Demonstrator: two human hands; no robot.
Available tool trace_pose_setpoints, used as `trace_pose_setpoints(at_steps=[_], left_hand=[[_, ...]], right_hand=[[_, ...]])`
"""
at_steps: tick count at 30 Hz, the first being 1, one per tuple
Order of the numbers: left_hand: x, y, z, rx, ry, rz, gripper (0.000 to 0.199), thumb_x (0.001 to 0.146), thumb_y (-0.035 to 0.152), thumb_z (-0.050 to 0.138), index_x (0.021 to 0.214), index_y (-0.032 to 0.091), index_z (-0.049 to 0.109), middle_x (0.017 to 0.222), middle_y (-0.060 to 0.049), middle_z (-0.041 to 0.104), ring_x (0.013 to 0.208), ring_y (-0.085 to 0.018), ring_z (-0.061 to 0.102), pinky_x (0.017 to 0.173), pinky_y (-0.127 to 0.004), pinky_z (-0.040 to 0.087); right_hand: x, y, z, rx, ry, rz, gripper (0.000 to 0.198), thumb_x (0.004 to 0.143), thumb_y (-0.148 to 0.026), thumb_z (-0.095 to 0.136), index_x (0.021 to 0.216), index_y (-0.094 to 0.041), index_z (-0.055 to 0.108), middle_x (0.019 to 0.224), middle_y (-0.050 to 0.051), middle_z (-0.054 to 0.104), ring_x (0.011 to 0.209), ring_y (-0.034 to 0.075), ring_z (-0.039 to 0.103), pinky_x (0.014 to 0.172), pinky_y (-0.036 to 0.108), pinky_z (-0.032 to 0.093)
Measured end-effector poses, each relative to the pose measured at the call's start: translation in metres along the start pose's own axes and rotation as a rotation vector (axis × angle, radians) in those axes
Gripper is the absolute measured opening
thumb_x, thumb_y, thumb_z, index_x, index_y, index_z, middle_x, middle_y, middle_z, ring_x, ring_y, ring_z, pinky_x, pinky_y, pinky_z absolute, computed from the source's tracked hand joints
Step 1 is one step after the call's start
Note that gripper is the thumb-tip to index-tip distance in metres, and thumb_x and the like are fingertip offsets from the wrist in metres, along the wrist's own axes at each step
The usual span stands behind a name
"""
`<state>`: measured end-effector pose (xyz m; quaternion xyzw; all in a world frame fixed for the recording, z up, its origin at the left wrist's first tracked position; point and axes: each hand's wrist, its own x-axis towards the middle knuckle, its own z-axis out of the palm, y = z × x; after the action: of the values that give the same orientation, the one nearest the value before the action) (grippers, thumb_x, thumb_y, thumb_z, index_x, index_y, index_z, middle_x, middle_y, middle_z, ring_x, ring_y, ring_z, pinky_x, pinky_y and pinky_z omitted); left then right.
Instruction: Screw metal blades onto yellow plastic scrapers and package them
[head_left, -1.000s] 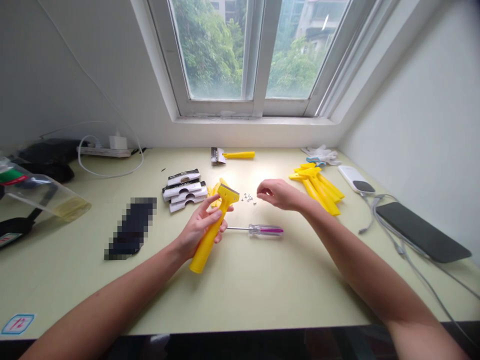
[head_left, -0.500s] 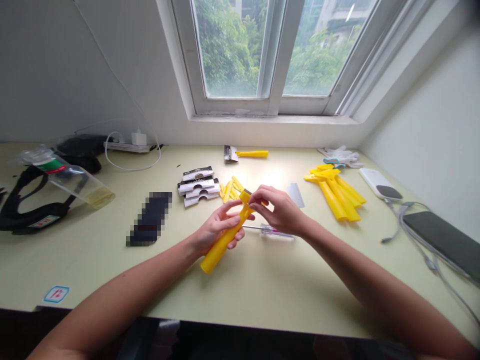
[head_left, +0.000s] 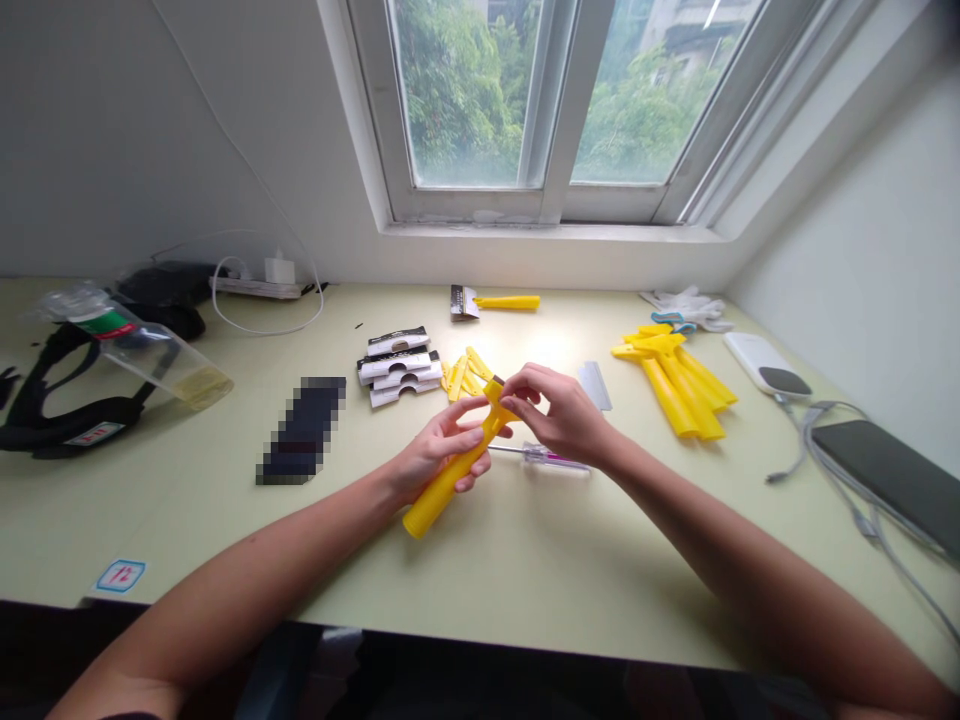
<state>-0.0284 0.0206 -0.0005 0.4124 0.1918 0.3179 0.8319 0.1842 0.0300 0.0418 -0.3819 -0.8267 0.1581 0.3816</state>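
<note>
My left hand [head_left: 442,450] is wrapped round the handle of a yellow plastic scraper [head_left: 444,492], which slants up and away from me. At its far end, the fingers of my right hand [head_left: 544,405] pinch the scraper's head, where a dark blade edge shows. My right fingertips hide part of that head. Beneath my hands a clear-handled screwdriver [head_left: 556,459] lies on the table. Just beyond are several flat yellow pieces [head_left: 466,374] and a thin grey blade [head_left: 595,386]. Several more yellow scraper handles [head_left: 679,390] are piled to the right.
Black-and-white card sleeves [head_left: 400,367] are stacked left of the yellow pieces. A scraper with a card-covered head [head_left: 507,302] lies at the back. On the left are a phone [head_left: 304,430], a plastic bottle [head_left: 161,350] and a black strap; gloves [head_left: 690,308] and cabled power banks [head_left: 889,485] are right.
Both hands keep their hold on the scraper, and my right fingers have shifted slightly at its head. The whole view has moved a little.
</note>
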Motion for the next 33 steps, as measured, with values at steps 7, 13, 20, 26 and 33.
trace_pose_setpoints(at_steps=[7, 13, 20, 26, 33], left_hand=[[0.000, -0.001, 0.000, -0.003, 0.003, 0.005, 0.044, 0.089, 0.022, 0.063, 0.130, 0.031, 0.049, 0.117, -0.013, 0.063, 0.060, -0.010, 0.058, 0.042, -0.016, 0.043], [-0.001, 0.001, 0.002, 0.007, 0.016, -0.013, 0.043, 0.090, 0.022, 0.062, 0.130, 0.030, 0.049, 0.116, -0.013, 0.062, 0.058, -0.007, 0.055, 0.041, -0.015, 0.042], [-0.001, 0.001, 0.007, -0.007, 0.029, -0.005, 0.042, 0.090, 0.023, 0.061, 0.129, 0.030, 0.048, 0.115, -0.012, 0.062, 0.058, -0.007, 0.055, 0.040, -0.015, 0.042], [-0.001, 0.003, 0.008, -0.029, 0.057, 0.020, 0.040, 0.091, 0.024, 0.061, 0.126, 0.032, 0.044, 0.116, -0.010, 0.060, 0.058, -0.007, 0.055, 0.040, -0.015, 0.043], [0.002, 0.013, 0.000, -0.036, 0.158, 0.113, 0.041, 0.090, 0.022, 0.061, 0.126, 0.031, 0.042, 0.117, -0.010, 0.059, 0.059, -0.006, 0.054, 0.041, -0.014, 0.041]], right_hand=[[-0.002, -0.002, 0.003, -0.034, 0.020, -0.008, 0.006, 0.089, -0.016, 0.056, 0.083, -0.018, 0.056, 0.077, 0.000, 0.058, 0.071, 0.011, 0.050, 0.070, 0.028, 0.040], [0.000, -0.002, 0.003, 0.145, 0.067, 0.222, 0.015, 0.083, -0.025, 0.065, 0.084, -0.020, 0.051, 0.075, -0.003, 0.049, 0.069, 0.010, 0.045, 0.065, 0.025, 0.039], [-0.001, 0.005, 0.010, 0.372, 0.065, 0.303, 0.019, 0.082, -0.030, 0.067, 0.078, -0.019, 0.052, 0.073, -0.003, 0.052, 0.067, 0.009, 0.046, 0.064, 0.025, 0.039], [0.003, 0.003, -0.005, 0.190, 0.103, 0.171, 0.015, 0.089, -0.033, 0.059, 0.085, -0.019, 0.056, 0.080, 0.001, 0.057, 0.074, 0.012, 0.052, 0.070, 0.027, 0.043], [-0.002, 0.004, -0.047, -0.312, -0.825, 0.375, 0.032, 0.069, -0.040, 0.072, 0.093, -0.022, 0.064, 0.090, 0.005, 0.064, 0.078, 0.020, 0.058, 0.062, 0.029, 0.041]])
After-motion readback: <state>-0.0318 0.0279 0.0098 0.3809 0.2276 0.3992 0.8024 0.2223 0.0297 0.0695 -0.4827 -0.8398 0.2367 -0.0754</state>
